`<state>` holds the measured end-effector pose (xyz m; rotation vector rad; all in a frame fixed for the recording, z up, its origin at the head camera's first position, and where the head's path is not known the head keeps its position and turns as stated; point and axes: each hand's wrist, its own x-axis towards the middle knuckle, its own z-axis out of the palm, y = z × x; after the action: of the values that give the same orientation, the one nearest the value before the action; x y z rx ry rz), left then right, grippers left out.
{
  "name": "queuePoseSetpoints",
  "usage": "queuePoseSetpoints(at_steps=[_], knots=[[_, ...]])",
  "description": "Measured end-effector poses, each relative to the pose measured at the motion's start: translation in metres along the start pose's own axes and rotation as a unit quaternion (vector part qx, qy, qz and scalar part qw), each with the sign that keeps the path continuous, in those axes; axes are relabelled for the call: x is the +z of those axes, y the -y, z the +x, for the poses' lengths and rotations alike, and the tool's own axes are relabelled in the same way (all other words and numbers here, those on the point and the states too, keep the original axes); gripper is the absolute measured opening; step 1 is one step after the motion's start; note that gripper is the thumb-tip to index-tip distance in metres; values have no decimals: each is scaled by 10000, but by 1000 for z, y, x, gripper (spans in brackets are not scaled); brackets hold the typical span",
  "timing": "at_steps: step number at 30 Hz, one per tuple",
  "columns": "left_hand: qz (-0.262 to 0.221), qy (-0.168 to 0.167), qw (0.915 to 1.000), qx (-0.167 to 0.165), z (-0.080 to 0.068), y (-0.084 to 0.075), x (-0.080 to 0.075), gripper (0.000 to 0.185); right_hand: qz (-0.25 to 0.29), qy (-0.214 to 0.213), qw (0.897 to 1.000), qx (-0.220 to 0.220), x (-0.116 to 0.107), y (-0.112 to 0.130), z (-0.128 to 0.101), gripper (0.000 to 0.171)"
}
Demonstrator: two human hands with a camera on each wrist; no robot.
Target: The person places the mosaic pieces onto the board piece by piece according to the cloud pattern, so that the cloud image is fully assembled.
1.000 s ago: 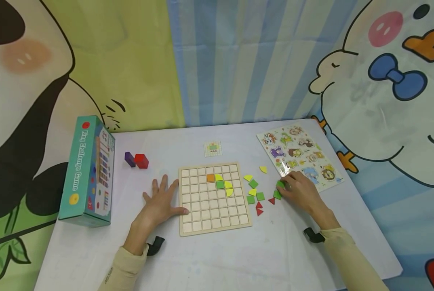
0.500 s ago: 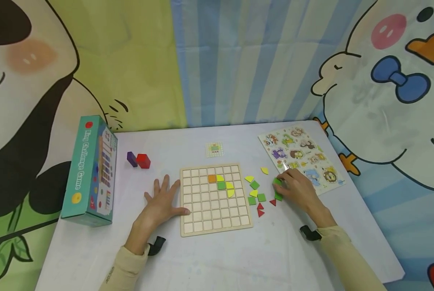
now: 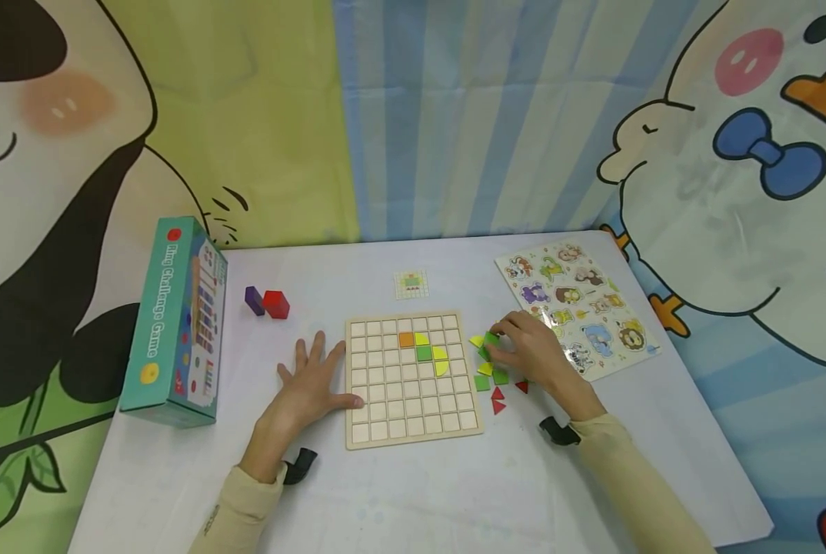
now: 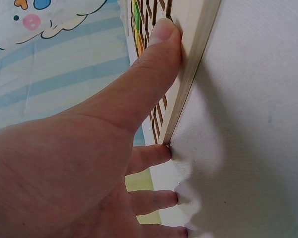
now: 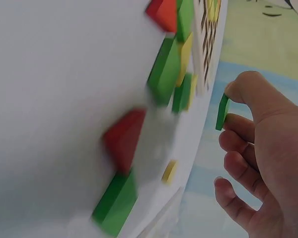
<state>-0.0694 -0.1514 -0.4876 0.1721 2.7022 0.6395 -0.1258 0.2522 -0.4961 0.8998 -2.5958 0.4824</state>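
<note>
The left hand (image 3: pixel 308 394) and the right hand (image 3: pixel 534 352) are working apart, one on each side of the wooden grid board (image 3: pixel 409 408). The left hand is spreading its fingers straight over the tabletop (image 3: pixel 427 500) and resting its thumb on the board's left border. The right hand is pinching a green piece (image 5: pixel 222 112) between thumb and fingers, off the tabletop and beyond the board's right edge.

An orange square (image 3: pixel 406 339), a green square (image 3: pixel 423 353) and yellow pieces (image 3: pixel 441 369) are occupying cells in the upper half of the grid; the lower rows are showing bare wood. Loose green squares (image 3: pixel 481 382), yellow shapes (image 3: pixel 485 368) and red triangles (image 3: pixel 498 393) are crowding the strip between the board and the animal sheet (image 3: pixel 598 338), leaving little room there. Wider tabletop is stretching from the board's near edge toward the sleeves, and a narrower band is running behind it, where a small pattern card (image 3: pixel 411 285) is lying. A purple block (image 3: pixel 254 301) and a red block (image 3: pixel 277 305) are standing near the box (image 3: pixel 157 323), well left of the board.

The box is bearing "Challenge Game", its first word less distinct. Lettering on the left sleeve (image 3: pixel 236 504) is remaining too small to read.
</note>
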Motion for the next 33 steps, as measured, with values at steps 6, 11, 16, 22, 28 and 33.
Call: queuePoseSetpoints(at_steps=[6,11,16,22,28,33], knots=[[-40,5,10000,2,0,-1,-1,114,182,243,9990,-332,16,25,21,24],[-20,26,10000,-14,1,0,0,115,342,467,9964,-614,28,43,32,24],[22,16,10000,-20,2,0,0,115,495,656,9935,-783,36,58,36,25],[48,19,10000,-23,2,-2,-2,114,504,764,9910,-976,42,69,37,26],[18,14,10000,-17,1,-2,-3,114,451,723,9889,-1217,48,73,38,26],[-16,15,10000,-11,1,-2,-2,114,375,697,9877,-1349,52,75,37,25]])
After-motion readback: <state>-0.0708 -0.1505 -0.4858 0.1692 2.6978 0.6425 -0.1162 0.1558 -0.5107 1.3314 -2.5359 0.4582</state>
